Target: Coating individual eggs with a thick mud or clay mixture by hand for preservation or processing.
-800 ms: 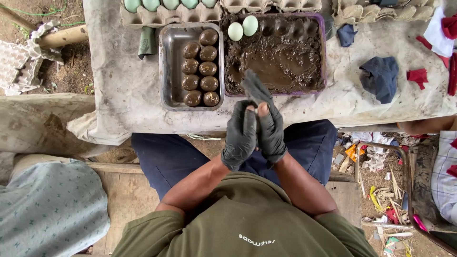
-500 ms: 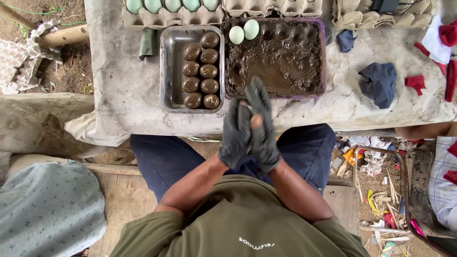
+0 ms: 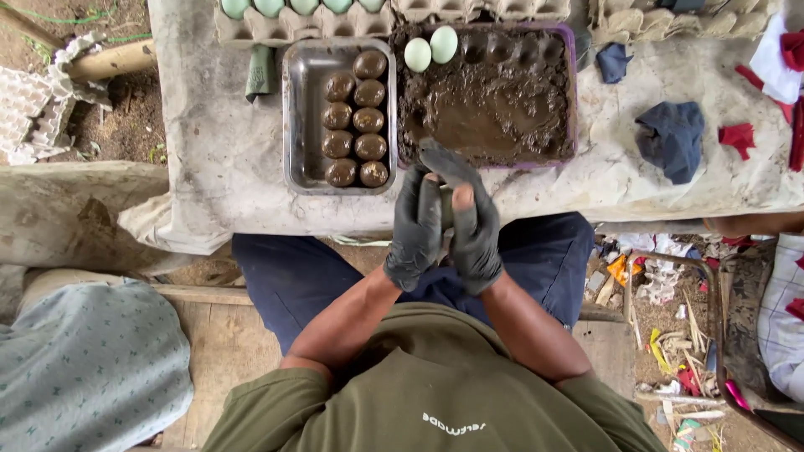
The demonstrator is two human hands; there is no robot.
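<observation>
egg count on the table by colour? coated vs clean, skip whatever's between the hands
Mud-coated brown eggs in the metal tray: 8
Pale green eggs in the mud tray: 2
Pale green eggs in the carton at the top edge: 5, cut off by the frame
Total: 15

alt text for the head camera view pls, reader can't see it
Two gloved hands, left hand and right hand, press together around something hidden, above a mud-filled tray. Beside it, a metal tray holds eight mud-coated eggs.
</observation>
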